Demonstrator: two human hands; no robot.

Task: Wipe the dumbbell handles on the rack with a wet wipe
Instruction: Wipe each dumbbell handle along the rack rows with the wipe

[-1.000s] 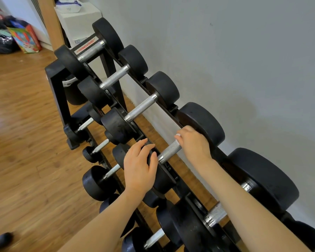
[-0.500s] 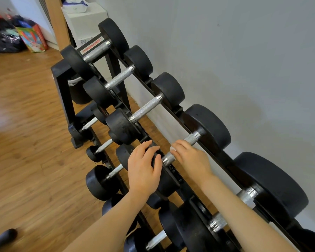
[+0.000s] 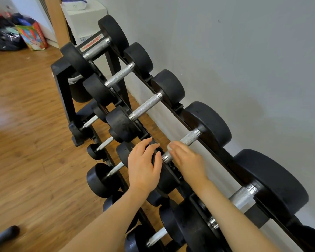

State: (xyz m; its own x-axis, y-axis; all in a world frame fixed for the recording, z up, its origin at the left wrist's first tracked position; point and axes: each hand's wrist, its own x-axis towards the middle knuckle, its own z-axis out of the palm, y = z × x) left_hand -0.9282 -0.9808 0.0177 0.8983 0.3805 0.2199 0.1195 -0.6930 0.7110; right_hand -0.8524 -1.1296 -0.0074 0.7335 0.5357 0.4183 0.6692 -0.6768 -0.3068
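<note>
On the top tier of the black dumbbell rack (image 3: 64,82), which stands along the grey wall (image 3: 244,60), the right hand (image 3: 186,160) lies over the near end of a knurled steel dumbbell handle (image 3: 188,139), fingers curled down around it. A pale sliver at the fingertips (image 3: 169,147) may be the wet wipe, though blur hides it. The left hand (image 3: 144,165) rests relaxed and flat on that dumbbell's front weight head (image 3: 166,176), gripping nothing.

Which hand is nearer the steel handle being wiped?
Right. The right hand lies on the steel handle; the left hand rests on that dumbbell's near weight head, beside it.
</note>
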